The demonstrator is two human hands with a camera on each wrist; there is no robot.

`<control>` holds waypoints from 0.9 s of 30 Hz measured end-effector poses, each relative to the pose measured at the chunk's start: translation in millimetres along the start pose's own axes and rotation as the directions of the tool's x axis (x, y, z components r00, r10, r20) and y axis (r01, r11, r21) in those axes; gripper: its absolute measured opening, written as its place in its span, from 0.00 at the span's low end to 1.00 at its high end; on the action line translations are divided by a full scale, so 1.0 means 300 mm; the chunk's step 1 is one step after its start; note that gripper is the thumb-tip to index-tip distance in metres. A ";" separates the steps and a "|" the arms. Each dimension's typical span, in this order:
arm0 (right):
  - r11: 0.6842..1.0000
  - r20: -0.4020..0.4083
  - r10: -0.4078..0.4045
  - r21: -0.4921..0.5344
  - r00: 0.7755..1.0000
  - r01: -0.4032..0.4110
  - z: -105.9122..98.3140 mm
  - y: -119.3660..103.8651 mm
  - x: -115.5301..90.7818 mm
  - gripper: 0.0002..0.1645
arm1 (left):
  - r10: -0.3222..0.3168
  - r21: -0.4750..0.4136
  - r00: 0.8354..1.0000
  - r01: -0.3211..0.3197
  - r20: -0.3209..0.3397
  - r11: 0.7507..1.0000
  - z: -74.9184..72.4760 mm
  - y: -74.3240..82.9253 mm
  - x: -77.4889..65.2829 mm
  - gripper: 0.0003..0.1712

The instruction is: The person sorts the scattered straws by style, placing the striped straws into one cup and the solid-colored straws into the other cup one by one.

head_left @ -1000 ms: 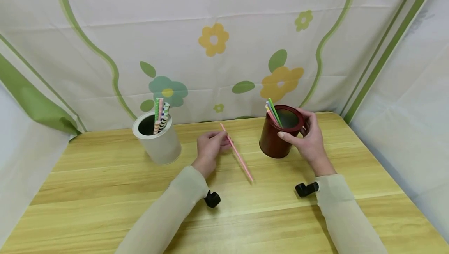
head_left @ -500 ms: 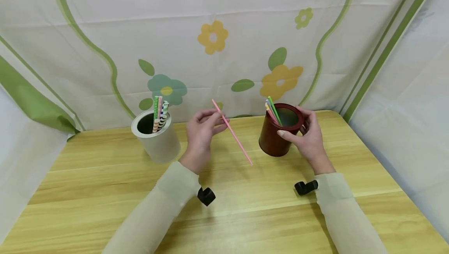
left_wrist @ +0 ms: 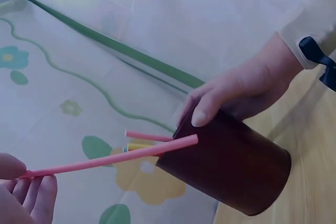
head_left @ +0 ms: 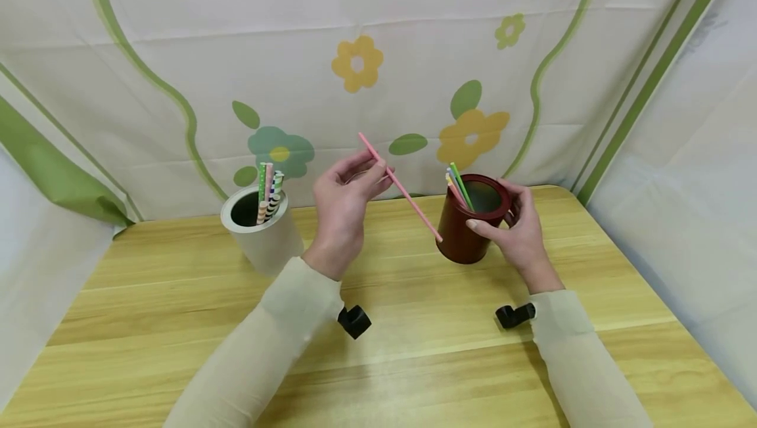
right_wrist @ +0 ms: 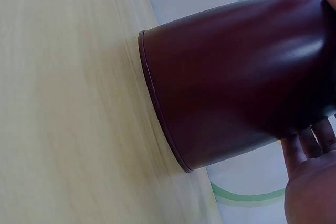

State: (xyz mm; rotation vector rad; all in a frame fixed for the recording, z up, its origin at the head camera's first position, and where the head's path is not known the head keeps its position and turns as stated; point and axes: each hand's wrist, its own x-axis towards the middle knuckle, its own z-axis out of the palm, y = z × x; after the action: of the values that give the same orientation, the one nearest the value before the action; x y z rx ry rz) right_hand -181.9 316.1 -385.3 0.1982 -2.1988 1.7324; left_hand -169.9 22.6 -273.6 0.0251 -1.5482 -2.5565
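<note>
Between thumb and fingers my left hand [head_left: 349, 201] pinches a pink straw [head_left: 408, 196] near its upper end, above the table. The straw slants down to the right, and in the head view its lower end overlaps the left side of a dark red cup [head_left: 464, 237]. Around the cup's right side my right hand [head_left: 520, 231] grips near the rim, thumb in front. The cup stands upright on the table and holds several coloured straws [head_left: 457, 185], leaning left. In the left wrist view, the pink straw [left_wrist: 115, 157] crosses in front of the cup's mouth.
A white cup [head_left: 269, 240] with several patterned straws [head_left: 271, 194] stands to the left of my left hand. Behind the wooden table [head_left: 414, 362] hangs a flowered curtain [head_left: 414, 66]. Each wrist wears a small black camera mount [head_left: 355, 321].
My left hand has lifted the pink straw off the table, and its lower end has come up and right toward the red cup. The right hand stays on the cup.
</note>
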 end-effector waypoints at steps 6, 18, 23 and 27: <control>1.000 -0.005 -0.001 -0.011 1.000 0.001 -0.002 -0.002 -0.001 0.52 | 0.018 -0.052 1.000 -0.019 -0.012 0.998 0.054 0.015 0.003 0.15; 1.000 0.005 0.007 -0.018 1.000 -0.007 0.003 -0.001 -0.001 0.52 | 0.051 0.003 0.998 -0.052 0.020 0.999 0.138 0.011 -0.006 0.13; 1.000 -0.002 0.017 -0.015 1.000 -0.017 0.001 -0.004 -0.001 0.52 | 0.061 0.047 0.997 -0.063 0.049 0.997 0.160 -0.015 -0.007 0.12; 1.000 -0.002 0.016 -0.019 1.000 -0.016 0.001 -0.003 0.000 0.52 | 0.026 0.083 0.998 -0.031 0.063 0.996 0.161 -0.041 -0.006 0.11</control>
State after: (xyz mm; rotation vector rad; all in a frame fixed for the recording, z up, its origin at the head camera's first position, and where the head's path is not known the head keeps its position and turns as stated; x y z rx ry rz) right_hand -181.6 315.5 -384.5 0.1744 -2.2205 1.7180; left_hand -174.0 71.0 -261.9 -0.0670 -1.6649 -2.4918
